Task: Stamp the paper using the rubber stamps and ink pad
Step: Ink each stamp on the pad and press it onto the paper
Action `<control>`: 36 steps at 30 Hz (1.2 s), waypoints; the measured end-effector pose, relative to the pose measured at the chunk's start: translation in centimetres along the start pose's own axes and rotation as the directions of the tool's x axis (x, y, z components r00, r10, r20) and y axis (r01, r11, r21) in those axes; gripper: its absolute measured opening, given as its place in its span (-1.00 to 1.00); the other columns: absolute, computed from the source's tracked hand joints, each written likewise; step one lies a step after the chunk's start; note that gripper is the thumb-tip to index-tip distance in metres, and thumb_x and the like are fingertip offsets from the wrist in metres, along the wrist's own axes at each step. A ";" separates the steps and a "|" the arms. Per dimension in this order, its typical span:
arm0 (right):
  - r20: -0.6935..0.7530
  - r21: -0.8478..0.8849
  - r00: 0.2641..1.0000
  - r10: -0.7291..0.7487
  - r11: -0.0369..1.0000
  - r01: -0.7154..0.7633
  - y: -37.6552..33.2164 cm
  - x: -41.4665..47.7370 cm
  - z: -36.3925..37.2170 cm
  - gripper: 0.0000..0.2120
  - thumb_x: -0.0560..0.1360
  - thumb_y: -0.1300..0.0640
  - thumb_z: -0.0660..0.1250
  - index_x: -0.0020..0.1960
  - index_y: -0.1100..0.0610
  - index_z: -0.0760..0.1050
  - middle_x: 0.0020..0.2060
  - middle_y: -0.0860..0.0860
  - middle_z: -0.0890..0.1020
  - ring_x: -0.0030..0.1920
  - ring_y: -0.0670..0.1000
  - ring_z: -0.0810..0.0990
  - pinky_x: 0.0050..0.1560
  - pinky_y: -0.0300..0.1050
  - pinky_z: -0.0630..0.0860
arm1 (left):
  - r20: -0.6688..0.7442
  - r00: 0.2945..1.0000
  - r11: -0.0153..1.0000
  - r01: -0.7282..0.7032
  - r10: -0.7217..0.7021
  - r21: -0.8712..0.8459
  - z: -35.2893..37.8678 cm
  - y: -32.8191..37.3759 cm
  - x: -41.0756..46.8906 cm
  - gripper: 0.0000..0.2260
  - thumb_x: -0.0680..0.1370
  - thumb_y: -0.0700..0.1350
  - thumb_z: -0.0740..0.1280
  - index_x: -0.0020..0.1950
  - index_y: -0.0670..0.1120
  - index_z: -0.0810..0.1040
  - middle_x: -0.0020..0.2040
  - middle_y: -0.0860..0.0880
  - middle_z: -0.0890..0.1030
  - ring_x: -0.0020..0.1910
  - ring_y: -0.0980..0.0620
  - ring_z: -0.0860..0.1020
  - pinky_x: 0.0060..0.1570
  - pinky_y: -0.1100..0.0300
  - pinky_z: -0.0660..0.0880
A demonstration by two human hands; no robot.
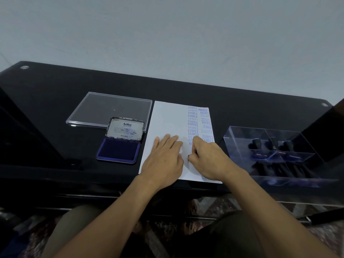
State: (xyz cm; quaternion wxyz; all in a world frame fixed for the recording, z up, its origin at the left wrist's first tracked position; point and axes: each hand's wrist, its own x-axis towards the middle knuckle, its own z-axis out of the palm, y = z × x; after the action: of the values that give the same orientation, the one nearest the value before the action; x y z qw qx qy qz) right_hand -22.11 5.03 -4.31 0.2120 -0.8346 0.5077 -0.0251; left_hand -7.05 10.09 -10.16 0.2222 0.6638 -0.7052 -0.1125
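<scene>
A white paper (pixel 167 120) lies on the black table, its right side covered with blue stamp prints such as SAMPLE, FRAGILE and AIR MAIL. My left hand (pixel 165 157) rests flat on the paper with straight fingers. Just to its right, my right hand (pixel 206 159) curls around a dark rubber stamp (pixel 189 157) and holds it down on the paper; only a small dark bit of the stamp shows under the fingers. An open ink pad (pixel 119 149) with a blue pad and a raised Artline lid sits left of the paper.
A clear plastic box (pixel 270 155) holding several dark-handled stamps stands at the right. A clear flat lid (pixel 109 108) lies behind the ink pad. The glossy black table (pixel 46 101) ends near my knees; a wall stands behind it.
</scene>
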 end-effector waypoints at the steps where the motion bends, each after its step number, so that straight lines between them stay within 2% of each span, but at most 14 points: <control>1: 0.000 0.001 1.000 0.000 1.000 0.000 0.0 0.0 0.0 -0.90 0.58 0.11 0.18 -0.07 0.12 0.30 -0.23 0.08 0.52 -0.23 0.12 0.47 -0.28 0.03 0.40 | 0.000 1.000 1.000 0.000 0.000 -0.001 0.0 0.0 0.0 -0.59 0.65 -0.10 0.05 0.51 -0.08 0.28 0.58 -0.02 0.16 0.59 -0.02 -0.02 0.56 -0.02 -0.16; 21: -0.020 0.015 1.000 0.007 1.000 -0.007 0.0 -0.1 0.2 -0.88 0.58 0.12 0.17 -0.11 0.09 0.27 -0.24 0.08 0.51 -0.21 0.13 0.48 -0.25 0.07 0.45 | -0.008 1.000 1.000 -0.003 0.003 0.012 0.1 0.0 0.0 -0.59 0.65 -0.10 0.05 0.51 -0.08 0.28 0.58 -0.02 0.17 0.59 -0.02 -0.01 0.56 -0.01 -0.16; 36: -0.052 -0.006 0.998 -0.017 1.000 0.017 0.0 -0.3 0.4 -0.87 0.58 0.11 0.16 -0.12 0.06 0.25 -0.24 0.05 0.50 -0.26 0.08 0.45 -0.34 -0.01 0.35 | -0.004 1.000 1.000 -0.004 0.004 0.024 0.2 -0.1 0.0 -0.59 0.65 -0.09 0.04 0.52 -0.07 0.27 0.59 -0.02 0.15 0.59 -0.01 -0.03 0.56 0.00 -0.17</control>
State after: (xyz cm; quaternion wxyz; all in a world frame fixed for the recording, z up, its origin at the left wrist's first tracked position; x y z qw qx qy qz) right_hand -22.17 5.43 -4.66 0.1963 -0.8386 0.5060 -0.0474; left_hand -7.05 10.04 -10.32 0.2157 0.6652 -0.7075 -0.1022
